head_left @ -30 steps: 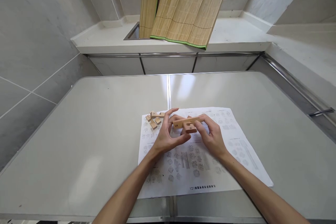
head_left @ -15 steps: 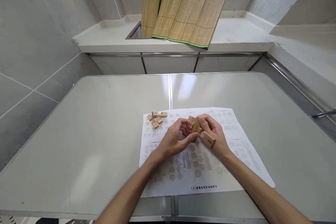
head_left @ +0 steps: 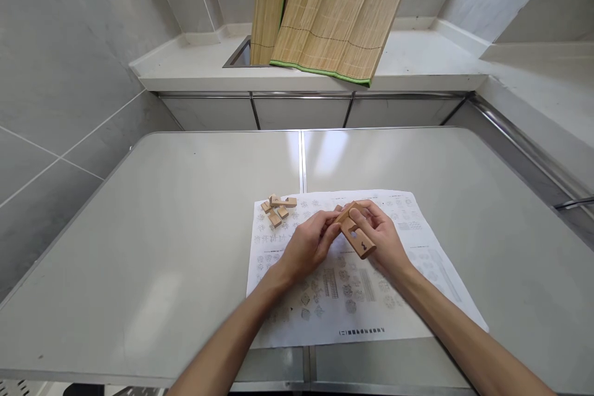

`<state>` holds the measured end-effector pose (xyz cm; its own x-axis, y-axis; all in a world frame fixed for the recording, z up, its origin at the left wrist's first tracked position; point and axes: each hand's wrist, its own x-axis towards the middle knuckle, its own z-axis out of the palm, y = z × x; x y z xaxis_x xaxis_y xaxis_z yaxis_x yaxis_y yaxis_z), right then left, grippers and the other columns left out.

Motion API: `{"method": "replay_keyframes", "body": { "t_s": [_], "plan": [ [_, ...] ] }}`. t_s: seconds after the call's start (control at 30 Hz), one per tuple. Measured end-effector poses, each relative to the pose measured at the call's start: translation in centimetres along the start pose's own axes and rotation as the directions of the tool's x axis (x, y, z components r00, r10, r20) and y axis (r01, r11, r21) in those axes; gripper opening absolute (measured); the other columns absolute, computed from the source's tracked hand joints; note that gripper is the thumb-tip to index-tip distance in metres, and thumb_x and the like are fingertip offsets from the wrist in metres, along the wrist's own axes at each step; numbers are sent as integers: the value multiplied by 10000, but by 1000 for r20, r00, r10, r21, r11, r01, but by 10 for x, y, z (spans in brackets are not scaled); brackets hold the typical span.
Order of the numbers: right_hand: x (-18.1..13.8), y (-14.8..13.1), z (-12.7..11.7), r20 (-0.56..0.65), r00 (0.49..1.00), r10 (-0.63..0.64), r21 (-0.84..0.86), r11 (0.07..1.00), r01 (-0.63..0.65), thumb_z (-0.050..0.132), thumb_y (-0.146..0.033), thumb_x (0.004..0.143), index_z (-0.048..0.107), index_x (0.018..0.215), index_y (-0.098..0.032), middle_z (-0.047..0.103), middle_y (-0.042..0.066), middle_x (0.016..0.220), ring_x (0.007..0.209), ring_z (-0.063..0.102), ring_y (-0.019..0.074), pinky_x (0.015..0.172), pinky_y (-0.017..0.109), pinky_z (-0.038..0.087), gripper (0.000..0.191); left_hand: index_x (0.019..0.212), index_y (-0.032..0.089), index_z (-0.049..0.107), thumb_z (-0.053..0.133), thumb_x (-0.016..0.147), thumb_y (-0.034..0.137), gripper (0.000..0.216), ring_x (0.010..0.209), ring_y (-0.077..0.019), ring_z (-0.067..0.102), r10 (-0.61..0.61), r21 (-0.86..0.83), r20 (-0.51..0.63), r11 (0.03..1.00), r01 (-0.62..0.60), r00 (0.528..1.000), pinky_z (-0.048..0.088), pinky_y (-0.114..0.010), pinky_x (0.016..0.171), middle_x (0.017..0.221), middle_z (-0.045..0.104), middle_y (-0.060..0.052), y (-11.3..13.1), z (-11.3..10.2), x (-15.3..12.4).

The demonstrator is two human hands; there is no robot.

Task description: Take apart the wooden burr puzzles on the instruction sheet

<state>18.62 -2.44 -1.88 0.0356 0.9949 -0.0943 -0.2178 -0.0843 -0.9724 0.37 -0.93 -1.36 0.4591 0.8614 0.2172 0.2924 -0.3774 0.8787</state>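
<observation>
Over the printed sheet point(head_left: 371, 322), both hands meet around notched wooden puzzle pieces point(head_left: 356, 239). My right hand point(head_left: 381, 232) is closed on them from the right, its thumb lying across the top face. From the left, my left hand point(head_left: 312, 238) pinches the far left end, fingers curled behind it. One piece shows a dark mark near its lower end and a gap in its middle. How many pieces are held is partly hidden by the fingers. Several loose wooden puzzle pieces point(head_left: 275, 221) lie in a small heap on the sheet's upper left corner.
The sheet lies on a pale grey table point(head_left: 139, 229) with a metal seam point(head_left: 302, 164) down its middle. Beyond the far edge is a white counter point(head_left: 195, 71) with a sink point(head_left: 239, 55) and a hanging bamboo mat point(head_left: 338, 18). A tiled wall point(head_left: 55, 93) stands to the left.
The held pieces have turned and been drawn closer together between the hands. My left fingers have closed in around the left end. The loose heap has not moved.
</observation>
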Motion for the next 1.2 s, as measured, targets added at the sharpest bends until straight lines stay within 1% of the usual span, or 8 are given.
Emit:
{"method": "replay_keyframes", "body": {
  "t_s": [0.17, 0.3, 0.53, 0.6, 0.7, 0.8, 0.9, 1.2],
  "plan": [
    [-1, 0, 2, -11, 999, 35, 16, 999, -34, 774, -525, 907, 684, 1003, -260, 764, 47, 1086, 899, 723, 218, 730, 310, 586, 295, 1206, 188, 634, 459, 1096, 382, 283, 929, -199, 698, 0, 33, -2, 999, 0, 1000, 524, -318, 832, 1064, 749, -68, -1, 0, 0],
    [-1, -1, 3, -41, 999, 9, 2, 1000, -9, 776, -519, 905, 693, 997, -248, 763, 63, 1087, 941, 736, 240, 774, 342, 604, 298, 1235, 195, 613, 493, 1083, 398, 281, 884, -185, 683, -31, 1, -21, 1000, 31, 999, 524, -320, 834, 1005, 731, -55, -4, 1, 0],
    [0, 0, 2, -175, 973, -148, -123, 984, 127, 757, -498, 924, 654, 961, -249, 774, 54, 1022, 963, 753, 254, 874, 408, 605, 271, 1240, 190, 508, 572, 1029, 470, 356, 706, -141, 559, -135, 2, -223, 990, 138, 966, 476, -273, 666, 919, 621, -21, -4, 4, 1],
    [0, 0, 2, -207, 962, -175, -126, 980, 151, 769, -480, 919, 631, 930, -251, 764, 37, 992, 943, 752, 238, 902, 415, 598, 268, 1222, 199, 484, 577, 1023, 496, 370, 658, -139, 561, -194, -66, -194, 981, 185, 961, 451, -257, 621, 812, 617, 14, -1, 3, 1],
    [-1, -1, 2, -221, 956, -191, -103, 980, 172, 786, -447, 913, 620, 922, -254, 758, 29, 1023, 929, 750, 218, 936, 427, 589, 256, 1290, 210, 430, 569, 1017, 547, 456, 590, -144, 600, -272, -288, -24, 923, 254, 962, 458, -247, 580, 711, 636, 44, 4, 2, 1],
    [-2, -2, 3, -170, 962, -214, -77, 976, 203, 790, -409, 915, 617, 921, -257, 754, 46, 1119, 1025, 747, 237, 960, 441, 582, 230, 1393, 208, 361, 593, 997, 576, 589, 620, -161, 660, -292, -483, 110, 820, 308, 950, 503, -262, 595, 807, 723, -13, 8, 1, 2],
    [-3, -1, 5, -82, 966, -247, -54, 969, 243, 783, -372, 929, 624, 918, -265, 761, 52, 1125, 1127, 726, 255, 991, 453, 577, 193, 1404, 202, 353, 673, 960, 553, 650, 721, -176, 698, -312, -557, 133, 762, 331, 941, 532, -278, 654, 923, 762, -79, 8, -1, 4],
    [-4, -2, 4, 75, 963, -258, -274, 923, 269, 662, -396, 1021, 725, 1143, -298, 768, 53, 1201, 1146, 715, 233, 987, 394, 579, 168, 1343, 202, 463, 703, 957, 505, 547, 765, -150, 649, -310, -563, 124, 760, 324, 943, 479, -230, 651, 824, 657, -7, 5, -4, 4]
  ]
}}
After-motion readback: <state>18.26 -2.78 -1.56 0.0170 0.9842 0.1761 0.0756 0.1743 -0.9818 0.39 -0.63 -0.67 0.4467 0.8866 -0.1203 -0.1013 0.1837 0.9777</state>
